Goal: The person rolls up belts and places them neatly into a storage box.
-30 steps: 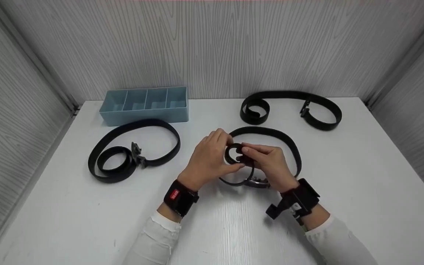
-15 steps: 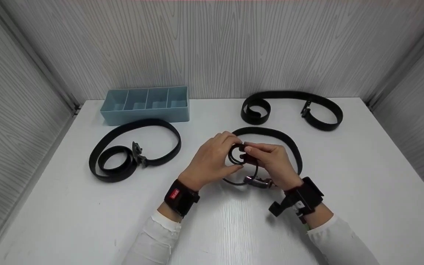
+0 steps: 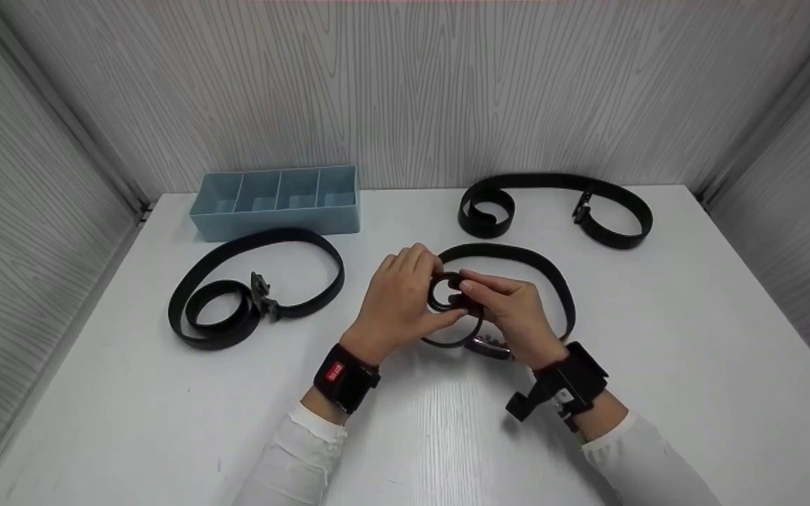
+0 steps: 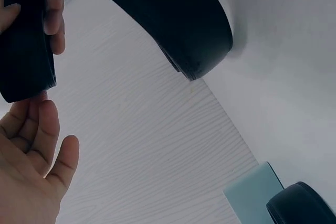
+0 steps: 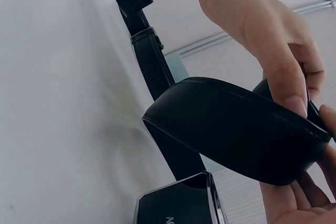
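Both hands hold one black belt (image 3: 528, 257) near the middle of the white table. Its tail end is rolled into a small coil (image 3: 433, 294) between the hands, while the rest loops round behind the right hand on the table. My left hand (image 3: 398, 295) curls round the coil's left side, thumb below and fingers above. From the right, my right hand (image 3: 517, 313) pinches the coil between thumb and fingers. The belt's shiny buckle (image 3: 487, 346) lies just below the right hand, and shows large in the right wrist view. Some right fingertips are hidden behind the roll.
A partly coiled black belt (image 3: 187, 299) lies at the left, in front of a blue four-slot box (image 3: 275, 223). Another black belt (image 3: 553, 180), one end rolled, lies at the back right. Pale panels (image 3: 405, 91) enclose the table at the back and both sides.
Hands and coil shift slightly right, then back left, over the last second. The coil turns a little between the fingers. The other belts and the box stay in place.
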Demonstrator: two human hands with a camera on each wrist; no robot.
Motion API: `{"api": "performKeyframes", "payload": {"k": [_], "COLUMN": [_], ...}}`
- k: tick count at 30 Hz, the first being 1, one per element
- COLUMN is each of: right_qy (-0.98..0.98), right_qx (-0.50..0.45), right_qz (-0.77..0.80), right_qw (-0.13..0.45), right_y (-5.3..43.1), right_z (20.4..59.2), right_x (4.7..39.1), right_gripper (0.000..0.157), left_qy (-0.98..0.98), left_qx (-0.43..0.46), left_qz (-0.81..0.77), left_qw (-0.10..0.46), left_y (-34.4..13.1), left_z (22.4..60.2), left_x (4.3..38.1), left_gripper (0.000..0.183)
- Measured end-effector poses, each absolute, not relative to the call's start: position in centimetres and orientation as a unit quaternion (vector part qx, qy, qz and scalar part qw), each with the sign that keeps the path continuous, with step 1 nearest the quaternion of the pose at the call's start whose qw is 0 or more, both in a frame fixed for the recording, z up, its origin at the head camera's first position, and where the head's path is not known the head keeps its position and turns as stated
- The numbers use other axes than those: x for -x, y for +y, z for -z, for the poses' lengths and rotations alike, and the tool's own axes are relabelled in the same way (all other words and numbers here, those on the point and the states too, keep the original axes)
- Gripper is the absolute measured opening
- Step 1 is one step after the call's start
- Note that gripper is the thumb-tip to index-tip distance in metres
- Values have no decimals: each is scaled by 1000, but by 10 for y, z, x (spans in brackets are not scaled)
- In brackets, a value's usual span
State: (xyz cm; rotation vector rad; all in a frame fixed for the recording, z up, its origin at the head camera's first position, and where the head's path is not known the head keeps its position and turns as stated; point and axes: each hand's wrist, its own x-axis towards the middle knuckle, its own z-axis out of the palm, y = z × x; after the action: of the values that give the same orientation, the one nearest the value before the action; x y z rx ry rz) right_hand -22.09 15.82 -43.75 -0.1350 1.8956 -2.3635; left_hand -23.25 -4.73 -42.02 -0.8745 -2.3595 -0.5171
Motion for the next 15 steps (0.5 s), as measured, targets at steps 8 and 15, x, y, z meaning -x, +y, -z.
{"api": "performKeyframes", "payload": {"k": [8, 15], "right_qy": [635, 654], "right_qx": [58, 80], "right_qz": [769, 750], "right_qw": [54, 56], "right_y": [164, 173], "right_z": [438, 435], "right_x": [225, 228], "right_gripper": [43, 37], "left_qy": [-883, -864], "left_qx": [343, 386], "left_qz": [231, 239], "left_qw": [220, 220], "left_y": [-51, -51], "left_z": [417, 415], "left_x": [232, 233], "left_gripper": [67, 61]}}
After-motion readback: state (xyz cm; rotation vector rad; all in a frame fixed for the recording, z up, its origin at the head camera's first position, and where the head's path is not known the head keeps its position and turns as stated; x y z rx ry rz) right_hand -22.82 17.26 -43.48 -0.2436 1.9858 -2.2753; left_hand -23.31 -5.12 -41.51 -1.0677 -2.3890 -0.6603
